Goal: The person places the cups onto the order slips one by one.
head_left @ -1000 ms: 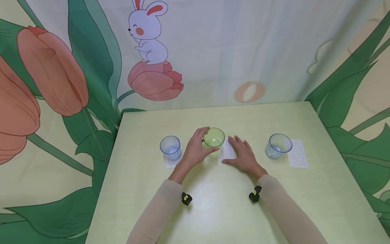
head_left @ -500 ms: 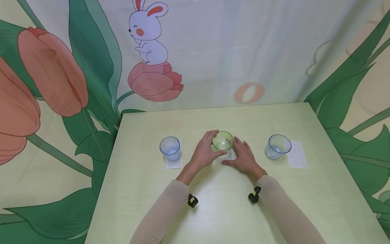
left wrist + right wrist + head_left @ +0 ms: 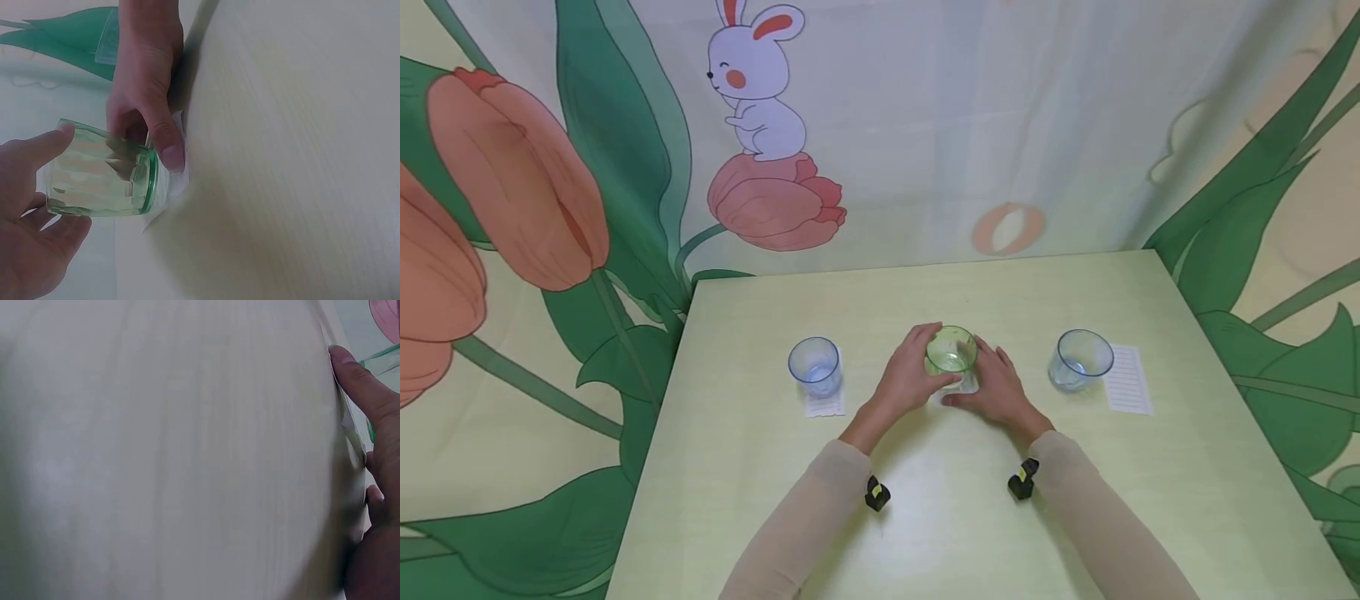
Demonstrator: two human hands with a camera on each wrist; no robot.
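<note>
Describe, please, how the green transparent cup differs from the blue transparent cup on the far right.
The green transparent cup has a yellowish-green tint; the blue transparent cup has a pale blue tint with a darker blue rim. The left hand holds the green cup, whereas no hand touches the blue cup, which stands on the table. Both are round and open-topped.

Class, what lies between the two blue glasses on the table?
In the head view: the green glass, gripped by the left hand, the right hand close beside it, and a partly hidden paper slip.
</note>
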